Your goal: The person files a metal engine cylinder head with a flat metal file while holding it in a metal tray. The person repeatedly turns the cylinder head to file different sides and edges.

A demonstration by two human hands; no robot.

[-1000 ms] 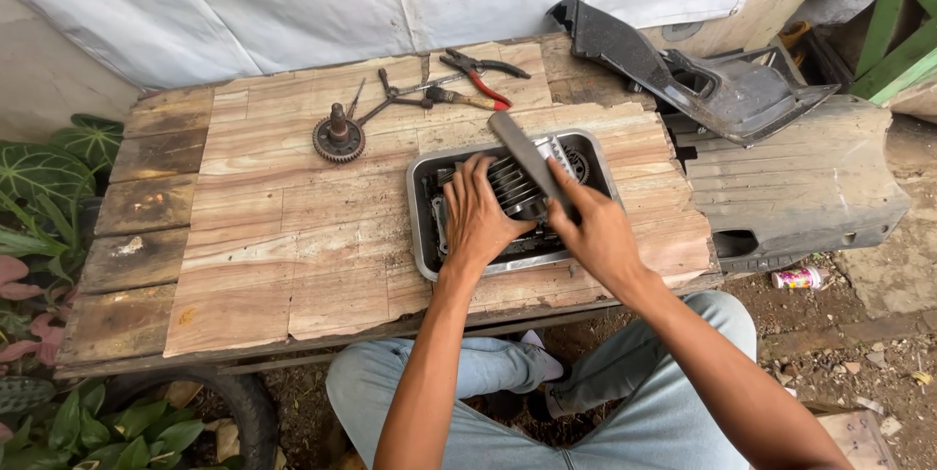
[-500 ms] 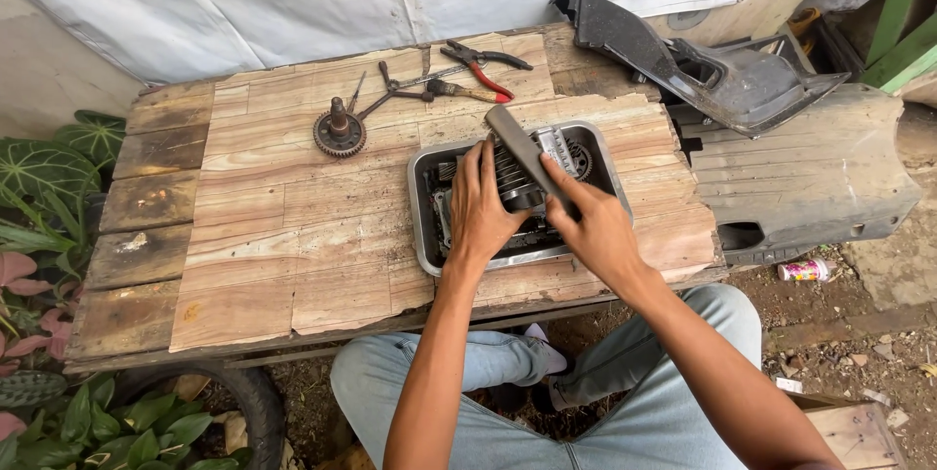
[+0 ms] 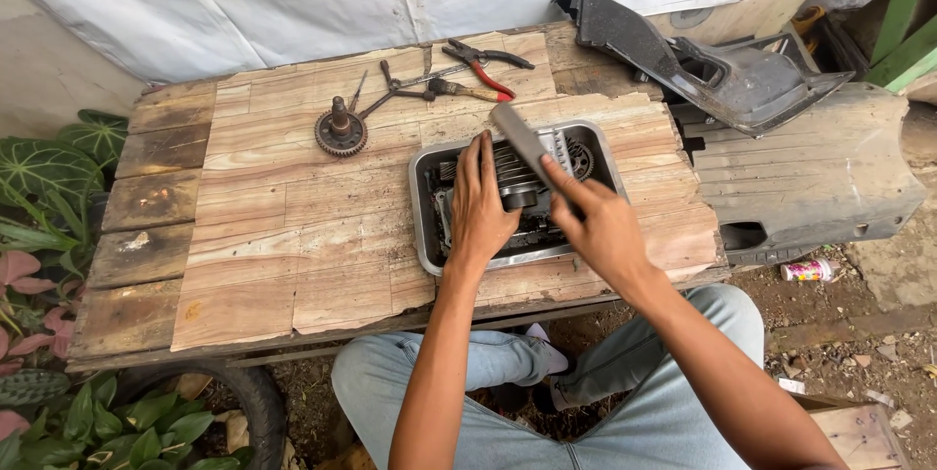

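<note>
Seated at a rough wooden table (image 3: pixel 254 226), at work over a metal tray (image 3: pixel 422 199) lying at about four o'clock from the table's middle. In the tray, a dark finned engine part (image 3: pixel 508 172), greasy and partly hidden by both hands. Left hand (image 3: pixel 480 204) laid flat on that part, fingers spread and pressing, not closed around anything. Right hand (image 3: pixel 597 224) clamped on the handle of a flat grey brush (image 3: pixel 520 138), its head angled toward eleven o'clock over the fins. Judging by the grime showing, cleaning under way but far from finished; how much of the fins is already clean cannot be told.

At ten o'clock from the tray, a toothed gear on a short shaft (image 3: pixel 341 130). At twelve o'clock, red-handled pliers (image 3: pixel 483 64) and other small tools. At two o'clock, off the table's edge, black plastic body panels (image 3: pixel 722 70).
</note>
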